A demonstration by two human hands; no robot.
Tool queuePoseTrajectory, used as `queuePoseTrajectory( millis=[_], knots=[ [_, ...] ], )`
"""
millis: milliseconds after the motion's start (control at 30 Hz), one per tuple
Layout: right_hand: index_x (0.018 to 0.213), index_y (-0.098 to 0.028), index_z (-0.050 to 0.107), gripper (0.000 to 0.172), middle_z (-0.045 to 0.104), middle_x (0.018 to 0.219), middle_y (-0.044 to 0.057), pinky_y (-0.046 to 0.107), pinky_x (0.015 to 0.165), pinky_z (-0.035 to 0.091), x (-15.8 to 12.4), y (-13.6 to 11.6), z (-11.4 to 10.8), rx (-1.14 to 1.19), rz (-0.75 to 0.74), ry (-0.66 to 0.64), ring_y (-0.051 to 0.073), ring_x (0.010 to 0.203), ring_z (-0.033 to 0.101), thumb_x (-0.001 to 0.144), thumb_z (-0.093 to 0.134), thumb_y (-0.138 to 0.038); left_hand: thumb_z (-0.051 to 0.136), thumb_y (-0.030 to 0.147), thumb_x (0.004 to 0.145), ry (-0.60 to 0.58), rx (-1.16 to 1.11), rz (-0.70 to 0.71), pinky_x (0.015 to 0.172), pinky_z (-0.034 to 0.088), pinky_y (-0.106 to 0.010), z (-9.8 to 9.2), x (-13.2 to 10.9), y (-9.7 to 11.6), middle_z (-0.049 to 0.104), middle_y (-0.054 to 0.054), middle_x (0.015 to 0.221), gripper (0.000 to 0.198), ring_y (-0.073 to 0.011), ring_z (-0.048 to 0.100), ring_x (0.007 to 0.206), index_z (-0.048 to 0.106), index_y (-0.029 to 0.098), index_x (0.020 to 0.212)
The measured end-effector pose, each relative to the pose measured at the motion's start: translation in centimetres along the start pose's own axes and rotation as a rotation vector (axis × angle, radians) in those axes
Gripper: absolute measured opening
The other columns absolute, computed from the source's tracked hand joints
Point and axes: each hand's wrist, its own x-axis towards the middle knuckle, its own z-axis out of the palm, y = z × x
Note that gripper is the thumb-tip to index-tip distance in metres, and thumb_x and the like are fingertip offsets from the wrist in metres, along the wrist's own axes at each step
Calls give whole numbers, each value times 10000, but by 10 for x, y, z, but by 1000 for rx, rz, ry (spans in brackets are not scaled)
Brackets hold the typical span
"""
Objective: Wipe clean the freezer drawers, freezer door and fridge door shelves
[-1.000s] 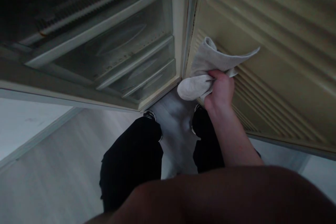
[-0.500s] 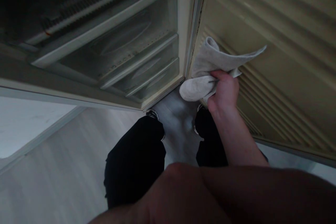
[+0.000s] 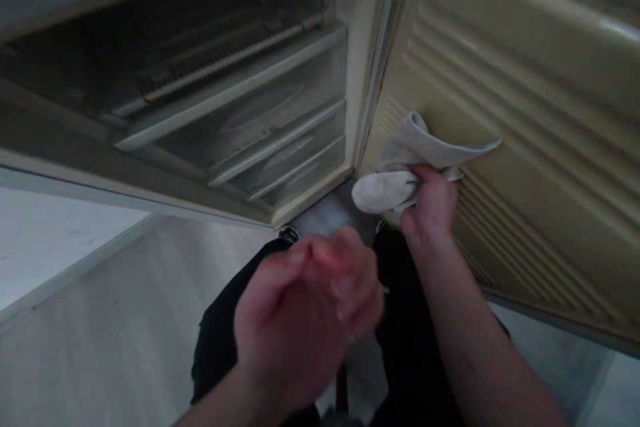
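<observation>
My right hand grips a light grey cloth, bunched with one corner sticking out to the right. The cloth is by the lower part of the cream, ribbed inner side of an open fridge or freezer door; whether it touches the panel I cannot tell for certain. Close to the camera, low in the middle of the view, my left hand is curled closed, thumb against the bent fingers. Nothing shows in it.
Left of the door stands the open appliance body with clear-fronted drawers and a wire shelf above them. My legs in black trousers stand in the gap. Pale wood-look floor spreads to the left.
My left hand has come up into the middle of the view, fingers curled; before, a blurred arm crossed the bottom. The view has tilted up slightly. The right hand keeps its hold on the cloth.
</observation>
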Motion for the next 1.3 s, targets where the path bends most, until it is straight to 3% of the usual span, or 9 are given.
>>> queuePoseTrajectory(
  millis=[67,167,300,433,533,667,800,933,1300],
  knots=[
    [802,-164,632,165,670,829,22,288,844,569,0,-4,0,32,-12,2,171,861,672,644,658,-203,629,325,896,203,-211,-64,464,406,-175,-18,31,-15,437,2,691,210,-74,397,548,693,151,797],
    [807,-162,643,198,679,833,19,282,862,572,-1,-9,1,65,-24,2,169,858,677,615,678,-197,637,99,862,611,-343,-166,559,518,-209,-66,82,-27,596,-67,815,71,-117,547,668,691,92,907],
    [848,-157,674,254,702,866,15,282,869,579,0,-12,6,107,-7,27,163,861,685,597,699,-184,504,42,897,782,-437,-152,683,593,-260,-128,136,-26,599,-94,882,126,-166,623,817,571,139,853],
    [888,-151,692,307,721,900,22,254,844,577,2,-12,13,146,-16,28,152,853,690,583,695,-181,484,119,988,808,-549,-123,706,604,-278,-155,174,-21,596,-73,984,96,-171,646,884,570,127,1031],
    [879,-144,698,326,730,894,29,223,768,579,1,-11,16,177,3,43,151,831,690,554,703,-172,512,206,1031,754,-619,-69,711,608,-268,-161,196,-19,616,-68,1036,142,-165,659,909,577,123,1126],
    [887,-146,711,369,740,879,25,230,711,593,1,-10,19,202,122,50,172,830,702,519,722,-172,570,246,1027,705,-644,-101,690,604,-263,-166,215,-23,633,-83,1067,199,-170,664,908,594,113,1174],
    [885,-151,722,366,755,902,27,236,697,594,5,-11,15,187,129,39,169,820,701,519,711,-167,599,263,1021,750,-612,-105,594,540,-206,-171,226,-36,627,-63,1013,191,-135,631,809,608,117,1143],
    [833,-145,716,318,757,905,43,243,696,588,9,-14,7,164,154,76,163,801,690,518,735,-176,613,252,1013,810,-564,-37,498,427,-159,-164,230,-44,591,-20,899,140,-96,565,690,606,121,1064],
    [872,-139,721,351,760,918,49,271,735,593,15,-11,-3,174,181,42,191,851,711,529,756,-205,502,137,961,709,-528,111,548,456,-148,-124,204,12,603,-32,831,62,-105,647,731,541,148,915]
  ],
)
